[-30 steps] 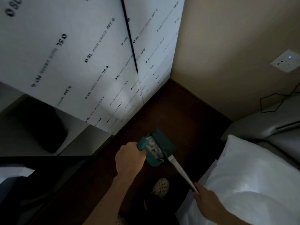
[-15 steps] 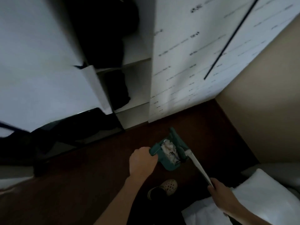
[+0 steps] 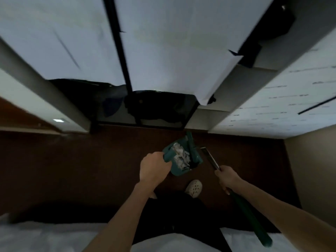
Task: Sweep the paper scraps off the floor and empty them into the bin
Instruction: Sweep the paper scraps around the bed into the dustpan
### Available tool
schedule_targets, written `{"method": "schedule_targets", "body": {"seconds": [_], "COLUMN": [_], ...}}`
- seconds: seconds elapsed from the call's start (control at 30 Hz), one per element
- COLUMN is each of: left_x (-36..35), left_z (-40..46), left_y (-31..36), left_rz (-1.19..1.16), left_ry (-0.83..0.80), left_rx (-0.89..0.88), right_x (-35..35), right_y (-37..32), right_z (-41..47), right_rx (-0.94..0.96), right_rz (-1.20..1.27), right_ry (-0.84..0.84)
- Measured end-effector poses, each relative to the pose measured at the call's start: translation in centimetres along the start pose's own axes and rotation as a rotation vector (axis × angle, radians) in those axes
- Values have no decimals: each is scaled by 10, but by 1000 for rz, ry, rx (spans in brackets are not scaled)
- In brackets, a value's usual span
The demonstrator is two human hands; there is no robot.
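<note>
A person's left hand (image 3: 154, 167) grips the handle of one teal dustpan (image 3: 181, 157) heaped with white paper scraps (image 3: 179, 156), held above the dark floor (image 3: 72, 170); the right hand (image 3: 226, 177) clasps one broom (image 3: 241, 200), its long handle running back toward the body; no bin is identifiable.

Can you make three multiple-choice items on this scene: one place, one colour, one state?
1. Where are the paper scraps?
A. In the dustpan
B. On the bed
C. On a shelf

2. What colour is the dustpan?
A. Red
B. Teal
C. Yellow

3. What does the right hand hold?
A. Nothing
B. A shoe
C. The broom handle

Key: A, white scraps lie inside the pan; B, its body is teal; C, the fingers wrap the handle, while the left hand grips the dustpan.
</note>
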State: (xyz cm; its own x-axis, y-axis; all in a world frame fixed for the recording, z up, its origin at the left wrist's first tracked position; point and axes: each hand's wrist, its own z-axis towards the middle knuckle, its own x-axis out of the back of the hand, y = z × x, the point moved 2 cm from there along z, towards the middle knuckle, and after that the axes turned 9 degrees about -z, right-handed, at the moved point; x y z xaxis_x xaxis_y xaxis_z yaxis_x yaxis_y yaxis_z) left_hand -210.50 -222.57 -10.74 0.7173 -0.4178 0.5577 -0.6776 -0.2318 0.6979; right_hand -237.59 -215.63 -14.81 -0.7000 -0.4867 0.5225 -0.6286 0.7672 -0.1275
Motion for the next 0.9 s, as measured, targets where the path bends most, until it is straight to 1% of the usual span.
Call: {"method": "schedule_targets", "body": {"seconds": [0.17,0.23,0.3,0.43,0.5,0.57,0.63,0.73,0.9], "left_x": [74,97,124,165,184,198,217,251,315], "left_z": [-37,-52,-70,-102,-118,-129,-134,-136,-134], "left_y": [-59,-77,-101,-144,-167,-185,-205,-226,-263], "left_rz": [-124,-160,-217,-311,-380,-425,-471,-472,-542], "left_ry": [158,215,312,508,618,711,818,929,1141], "left_rx": [173,235,316,552,670,762,830,917,1010], "right_x": [-36,-49,-67,-98,-120,-141,-168,-205,-271], "right_y": [-95,-121,-158,-226,-266,-304,-351,-419,-536], "right_z": [-22,-25,-25,-47,-54,-63,-72,-88,-119], "right_rx": [143,175,221,294,388,451,502,621,744], "right_rz": [-162,-219,-308,-506,-629,-693,-737,-796,-1002], "right_ry": [-35,-51,-78,-169,-181,-208,-245,-274,-339]}}
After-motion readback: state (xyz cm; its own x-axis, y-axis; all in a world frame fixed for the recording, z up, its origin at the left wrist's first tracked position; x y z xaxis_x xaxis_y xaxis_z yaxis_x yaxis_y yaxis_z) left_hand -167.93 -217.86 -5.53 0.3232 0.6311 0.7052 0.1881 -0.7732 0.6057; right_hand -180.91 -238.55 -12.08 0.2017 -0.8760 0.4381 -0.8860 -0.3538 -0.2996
